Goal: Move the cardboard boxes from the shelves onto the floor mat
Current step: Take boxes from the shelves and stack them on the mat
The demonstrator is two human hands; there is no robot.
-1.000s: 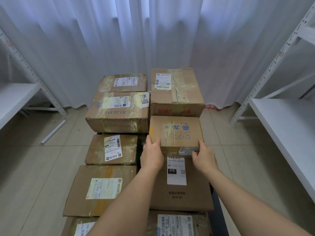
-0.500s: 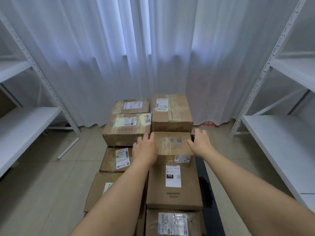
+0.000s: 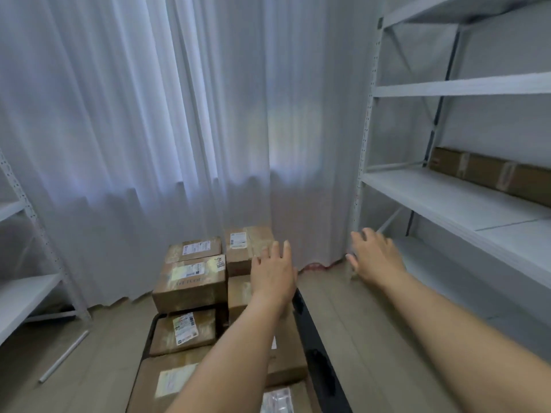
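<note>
Several taped cardboard boxes (image 3: 190, 286) lie packed together on a black floor mat (image 3: 310, 332) at the bottom centre. A long flat cardboard box (image 3: 489, 174) sits at the back of the right shelf (image 3: 441, 198). My left hand (image 3: 272, 274) hovers with straight fingers above the boxes on the mat and holds nothing. My right hand (image 3: 374, 256) is raised to the right of the pile, fingers spread, near the right shelf's front post, also holding nothing. Part of the small box under my left forearm is hidden.
White curtains (image 3: 179, 129) hang behind the pile. A white metal rack (image 3: 26, 293) stands on the left. A white tube (image 3: 64, 356) lies on the tiled floor at the left. The right rack has further shelves above.
Both hands let go of the small box on the pile and lifted away. My view has risen and turned right, bringing the right shelf and its long box into sight.
</note>
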